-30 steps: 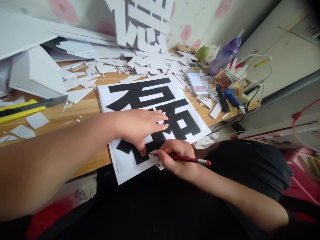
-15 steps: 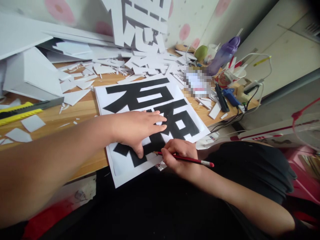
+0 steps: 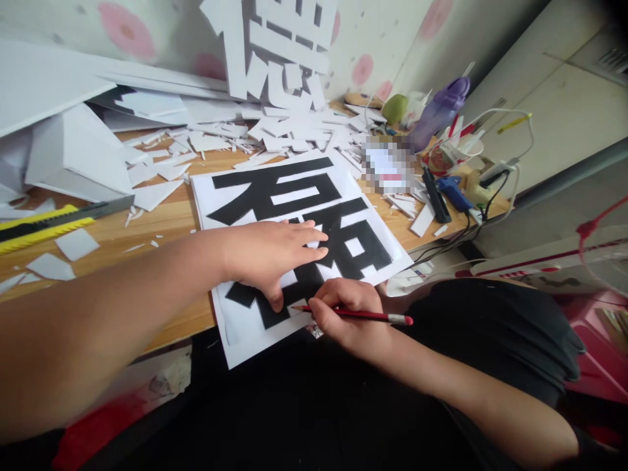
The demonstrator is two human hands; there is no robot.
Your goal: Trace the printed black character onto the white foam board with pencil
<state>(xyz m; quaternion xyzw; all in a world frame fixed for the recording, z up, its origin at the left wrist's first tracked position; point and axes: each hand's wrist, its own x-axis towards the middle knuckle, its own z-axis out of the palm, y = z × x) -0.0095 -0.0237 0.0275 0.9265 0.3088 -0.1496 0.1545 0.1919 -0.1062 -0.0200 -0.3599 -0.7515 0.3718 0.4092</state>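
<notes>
A white sheet [image 3: 235,340] carrying a large black printed character [image 3: 294,169] lies at the table's front edge, its lower part over my lap. My left hand [image 3: 275,252] rests flat on it, fingers spread and thumb apart, covering part of the black strokes. In my right hand [image 3: 346,311] is a red and black pencil [image 3: 363,315] with an eraser end, held in a writing grip. The pencil's tip is at the lower edge of the black strokes, close to my left thumb.
A yellow utility knife [image 3: 59,222] lies at the left. White offcuts [image 3: 294,124] are heaped at the back, below a cut-out white character [image 3: 235,52] against the wall. Farther right are a purple bottle [image 3: 436,114], a paper cup [image 3: 441,160], a blue glue gun [image 3: 454,193] and cables.
My right hand and the pencil have shifted slightly left, and the tip is nearer my left thumb. My left hand stays flat on the sheet. The view has tilted a little.
</notes>
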